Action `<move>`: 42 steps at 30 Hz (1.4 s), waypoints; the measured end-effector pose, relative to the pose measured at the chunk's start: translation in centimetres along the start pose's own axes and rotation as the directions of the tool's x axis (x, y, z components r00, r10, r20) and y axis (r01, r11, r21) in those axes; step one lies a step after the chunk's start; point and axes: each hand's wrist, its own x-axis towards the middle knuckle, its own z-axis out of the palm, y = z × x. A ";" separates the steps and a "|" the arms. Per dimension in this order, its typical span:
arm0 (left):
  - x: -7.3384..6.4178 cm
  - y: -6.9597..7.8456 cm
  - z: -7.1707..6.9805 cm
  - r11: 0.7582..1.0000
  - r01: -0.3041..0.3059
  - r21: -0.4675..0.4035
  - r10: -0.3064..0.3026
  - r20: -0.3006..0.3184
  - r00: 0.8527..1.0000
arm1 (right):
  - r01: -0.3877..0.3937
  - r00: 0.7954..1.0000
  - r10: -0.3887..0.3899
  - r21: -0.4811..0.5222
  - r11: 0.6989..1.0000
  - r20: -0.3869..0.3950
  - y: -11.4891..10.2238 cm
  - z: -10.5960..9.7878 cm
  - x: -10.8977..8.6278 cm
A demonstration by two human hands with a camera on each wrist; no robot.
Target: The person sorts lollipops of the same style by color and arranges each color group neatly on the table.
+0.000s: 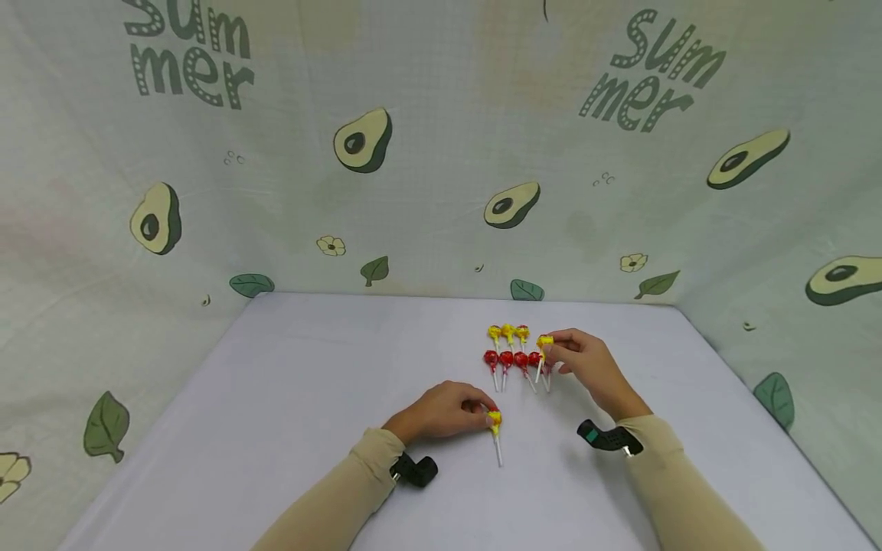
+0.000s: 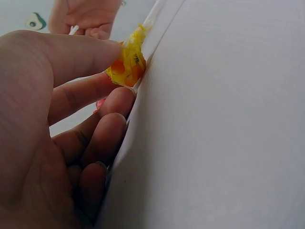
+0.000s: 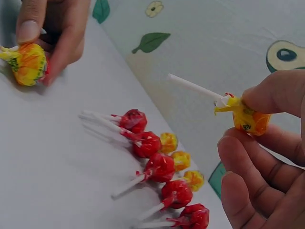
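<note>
My left hand pinches a yellow-wrapped lollipop by its head, thumb against forefinger, close over the white table. Its white stick points toward me in the head view. Farther right, my right hand holds another yellow lollipop between thumb and fingers, lifted above a row of red lollipops. Several red ones lie side by side, their sticks toward me; the held lollipop and fingers partly cover the right end of this row in the head view. Behind them lie three yellow lollipops.
The white table reaches back to a hanging cloth printed with avocados and leaves. Each wrist wears a dark camera on a strap, the left camera and the right camera. Beige sleeves cover both forearms.
</note>
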 end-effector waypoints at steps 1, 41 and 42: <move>0.0 -0.1 0.0 1.000 0.001 -0.001 -0.001 0.000 1.000 | -0.004 1.000 0.004 -0.005 1.000 -0.001 0.0 -0.2 0.3; 0.1 -0.8 -0.4 0.995 -0.086 0.053 0.082 0.072 0.994 | -0.241 0.969 0.240 -0.020 0.970 -0.052 3.1 -1.0 9.4; 0.1 -0.9 -0.4 0.995 -0.087 0.050 0.083 0.071 0.994 | -0.233 0.972 0.231 -0.035 0.972 -0.052 3.1 -1.0 9.6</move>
